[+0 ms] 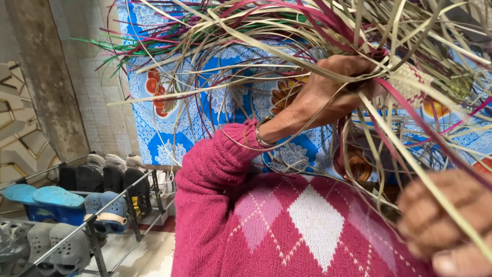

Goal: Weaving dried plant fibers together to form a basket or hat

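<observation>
My left hand (328,92), in a pink knitted sleeve with a bracelet at the wrist, is raised and closed on a partly woven piece of pale straw (410,84). Long loose strips (230,31) in pale tan, magenta and green fan out from that piece in all directions. My right hand (441,225) is blurred at the bottom right, close to the camera, with its fingers curled around a pale strip (405,154) that runs up to the weave. My pink argyle sweater (307,225) fills the lower middle.
A blue floral cloth (169,128) hangs or lies behind the strips. A metal shoe rack (92,225) with several shoes and blue sandals stands at the lower left, beside a grey concrete pillar (46,82) and a tiled wall.
</observation>
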